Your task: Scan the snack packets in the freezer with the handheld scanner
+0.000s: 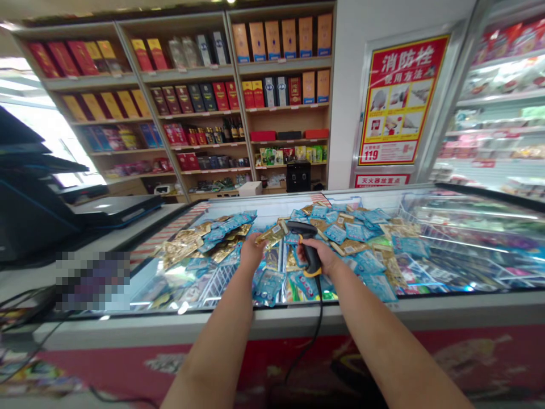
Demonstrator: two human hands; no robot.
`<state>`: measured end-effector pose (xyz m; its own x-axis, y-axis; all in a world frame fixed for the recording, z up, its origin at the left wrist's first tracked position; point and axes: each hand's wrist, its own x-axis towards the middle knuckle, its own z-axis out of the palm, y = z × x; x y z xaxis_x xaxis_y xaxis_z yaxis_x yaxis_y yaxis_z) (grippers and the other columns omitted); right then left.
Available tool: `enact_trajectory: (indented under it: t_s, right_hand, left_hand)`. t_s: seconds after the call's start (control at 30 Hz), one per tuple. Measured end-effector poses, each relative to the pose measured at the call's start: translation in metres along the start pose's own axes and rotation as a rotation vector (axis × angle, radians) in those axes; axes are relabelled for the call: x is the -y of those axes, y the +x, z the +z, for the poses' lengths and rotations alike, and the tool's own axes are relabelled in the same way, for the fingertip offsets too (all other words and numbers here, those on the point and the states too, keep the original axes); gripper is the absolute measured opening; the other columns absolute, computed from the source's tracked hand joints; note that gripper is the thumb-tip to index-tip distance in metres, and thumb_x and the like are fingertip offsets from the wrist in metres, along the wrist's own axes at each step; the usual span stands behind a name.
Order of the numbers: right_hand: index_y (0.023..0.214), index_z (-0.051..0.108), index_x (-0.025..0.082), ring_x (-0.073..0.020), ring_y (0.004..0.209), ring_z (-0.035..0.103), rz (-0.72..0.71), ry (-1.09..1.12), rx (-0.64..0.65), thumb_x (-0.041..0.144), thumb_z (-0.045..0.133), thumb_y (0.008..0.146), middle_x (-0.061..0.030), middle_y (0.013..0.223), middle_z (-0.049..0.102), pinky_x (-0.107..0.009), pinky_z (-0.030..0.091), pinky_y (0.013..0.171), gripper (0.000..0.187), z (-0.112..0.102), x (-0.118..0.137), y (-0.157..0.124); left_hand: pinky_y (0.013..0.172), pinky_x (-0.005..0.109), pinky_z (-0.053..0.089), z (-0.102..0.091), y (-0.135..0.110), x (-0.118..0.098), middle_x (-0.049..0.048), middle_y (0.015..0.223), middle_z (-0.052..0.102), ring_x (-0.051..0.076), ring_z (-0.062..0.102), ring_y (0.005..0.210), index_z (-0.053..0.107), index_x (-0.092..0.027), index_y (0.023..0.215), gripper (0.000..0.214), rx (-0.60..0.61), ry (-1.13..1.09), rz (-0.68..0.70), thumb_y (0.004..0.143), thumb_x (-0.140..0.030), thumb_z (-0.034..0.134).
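Note:
My left hand grips the end of a gold ice cream packet and holds it over the freezer's glass top. In my right hand is a black and yellow barcode scanner, its head beside the gold packet's far end. A cable runs from the scanner's handle down over the freezer's front edge. To the left lies a pile of gold packets mixed with blue packets. A wider spread of blue packets and gold ones lies to the right of the scanner.
The chest freezer spans the front, with wire baskets and goods under its glass. A counter with a dark flat device stands at left. Behind are shelves of boxed bottles, a red poster and a lit display case.

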<state>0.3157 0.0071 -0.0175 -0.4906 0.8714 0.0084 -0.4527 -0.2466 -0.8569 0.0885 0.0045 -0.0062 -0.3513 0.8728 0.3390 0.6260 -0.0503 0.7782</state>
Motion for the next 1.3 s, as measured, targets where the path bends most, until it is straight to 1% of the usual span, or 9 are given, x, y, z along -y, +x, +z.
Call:
enact_trajectory:
  t_s: [0.37, 0.53, 0.67, 0.93, 1.13, 1.2, 1.3]
  right_hand:
    - [0.071, 0.066, 0.012, -0.0120, 0.053, 0.058, 0.019, 0.026, -0.006, 0.030, 0.063, 0.075, -0.0050, 0.061, 0.065, -0.023, 0.046, 0.053, 0.018, 0.0054, 0.0029, -0.0029]
    - [0.069, 0.065, 0.012, -0.0117, 0.052, 0.057, 0.018, -0.010, -0.002, 0.032, 0.064, 0.075, -0.0050, 0.062, 0.065, -0.023, 0.046, 0.052, 0.021, 0.0039, 0.0023, -0.0026]
    - [0.069, 0.066, 0.013, -0.0122, 0.054, 0.057, 0.015, -0.027, 0.011, 0.035, 0.065, 0.075, -0.0047, 0.061, 0.064, -0.024, 0.045, 0.052, 0.023, 0.0012, 0.0009, -0.0014]
    - [0.067, 0.066, 0.012, -0.0120, 0.052, 0.057, -0.003, -0.060, 0.003, 0.035, 0.063, 0.075, -0.0048, 0.059, 0.063, -0.024, 0.044, 0.051, 0.024, 0.0028, 0.0021, -0.0034]
    - [0.071, 0.067, 0.014, -0.0121, 0.054, 0.057, 0.007, -0.032, 0.003, 0.035, 0.065, 0.074, -0.0042, 0.063, 0.064, -0.024, 0.046, 0.054, 0.022, 0.0002, -0.0004, -0.0003]
    - [0.072, 0.067, 0.014, -0.0121, 0.054, 0.057, 0.013, -0.017, -0.001, 0.034, 0.066, 0.073, -0.0040, 0.064, 0.065, -0.023, 0.046, 0.054, 0.020, -0.0003, -0.0009, 0.0004]
    - [0.073, 0.067, 0.014, -0.0124, 0.055, 0.057, 0.011, -0.009, 0.000, 0.034, 0.066, 0.073, -0.0040, 0.065, 0.065, -0.024, 0.046, 0.054, 0.020, -0.0010, -0.0011, 0.0008]
  left_hand:
    - [0.055, 0.026, 0.045, -0.0007, -0.0014, -0.0047, 0.0032, 0.066, 0.064, 0.018, 0.062, 0.060, 0.065, -0.015, 0.106, 0.031, -0.008, 0.007, -0.018, 0.077, -0.028, 0.063]
    - [0.056, 0.026, 0.045, -0.0010, -0.0018, -0.0049, 0.0033, 0.066, 0.064, 0.018, 0.062, 0.059, 0.066, -0.015, 0.104, 0.030, -0.007, -0.022, -0.018, 0.077, -0.027, 0.063]
    - [0.056, 0.026, 0.046, -0.0001, -0.0005, -0.0024, 0.0027, 0.065, 0.065, 0.019, 0.063, 0.060, 0.066, -0.016, 0.102, 0.029, -0.016, 0.005, 0.001, 0.077, -0.029, 0.063]
    - [0.054, 0.025, 0.045, 0.0011, 0.0005, -0.0008, 0.0015, 0.063, 0.064, 0.019, 0.063, 0.059, 0.066, -0.017, 0.097, 0.024, -0.020, 0.028, 0.011, 0.077, -0.029, 0.063]
    - [0.057, 0.025, 0.045, 0.0009, 0.0004, -0.0016, 0.0025, 0.066, 0.064, 0.018, 0.063, 0.062, 0.066, -0.017, 0.097, 0.023, -0.013, 0.018, 0.020, 0.077, -0.028, 0.062]
    - [0.059, 0.026, 0.046, 0.0009, 0.0013, -0.0005, 0.0029, 0.067, 0.065, 0.019, 0.063, 0.063, 0.066, -0.017, 0.100, 0.026, -0.029, 0.032, 0.013, 0.077, -0.028, 0.061]
    - [0.064, 0.028, 0.047, 0.0007, 0.0038, 0.0030, 0.0044, 0.072, 0.066, 0.020, 0.063, 0.067, 0.066, -0.016, 0.102, 0.029, -0.089, 0.064, -0.010, 0.077, -0.029, 0.061]
